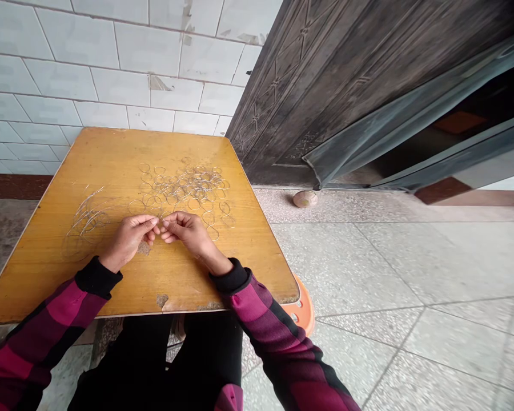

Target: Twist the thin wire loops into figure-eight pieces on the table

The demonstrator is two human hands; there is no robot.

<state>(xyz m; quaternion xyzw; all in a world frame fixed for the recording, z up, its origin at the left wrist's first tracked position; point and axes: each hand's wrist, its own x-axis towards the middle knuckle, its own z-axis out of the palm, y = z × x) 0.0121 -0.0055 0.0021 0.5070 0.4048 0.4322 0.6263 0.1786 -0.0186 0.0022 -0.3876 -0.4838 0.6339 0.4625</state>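
Note:
My left hand (131, 238) and my right hand (187, 229) meet fingertip to fingertip over the middle of a worn wooden table (111, 285). Both pinch a thin wire piece (159, 227) between them; it is too small to see its shape. Just beyond my fingers lies a spread of several bent wire loops (188, 188). To the left of my left hand sits a bundle of long thin wires (85, 220). My sleeves are striped pink and black.
A white tiled wall (89, 68) stands behind the table. A dark carved door (346, 85) is at the right. An orange plastic stool (302, 311) shows under the table's right edge. A small round object (305, 198) lies on the stone floor.

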